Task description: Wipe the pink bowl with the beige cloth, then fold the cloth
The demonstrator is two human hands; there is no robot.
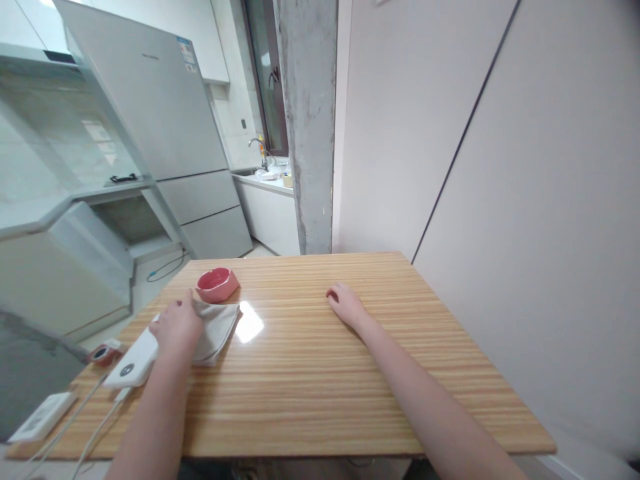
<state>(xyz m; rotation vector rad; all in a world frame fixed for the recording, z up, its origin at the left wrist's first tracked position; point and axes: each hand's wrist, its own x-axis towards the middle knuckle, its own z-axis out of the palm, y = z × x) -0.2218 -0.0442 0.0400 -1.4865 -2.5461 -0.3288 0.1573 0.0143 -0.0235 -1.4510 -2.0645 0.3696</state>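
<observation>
My left hand [177, 325] is at the left side of a folded grey cloth [216, 330], covering part of it. One digit points forward by the cloth's far edge; the other fingers are bent, their tips hidden, and seem closed on the cloth. Just left of this hand, close to its knuckles, lies a white power bank [131, 360] with a round dark spot and a cable plugged in. Beyond the cloth sits a red, angular ashtray-like dish [217, 285]. My right hand [345, 303] rests on the wooden table [300, 387], fingers curled in loosely, holding nothing visible.
A white power strip [44, 417] and white cables [100, 427] lie at the table's left front corner. A small red object [104, 355] sits at the left edge. A wall panel [500, 200] runs along the right; a grey pillar [313, 133] and a fridge [145, 87] stand beyond.
</observation>
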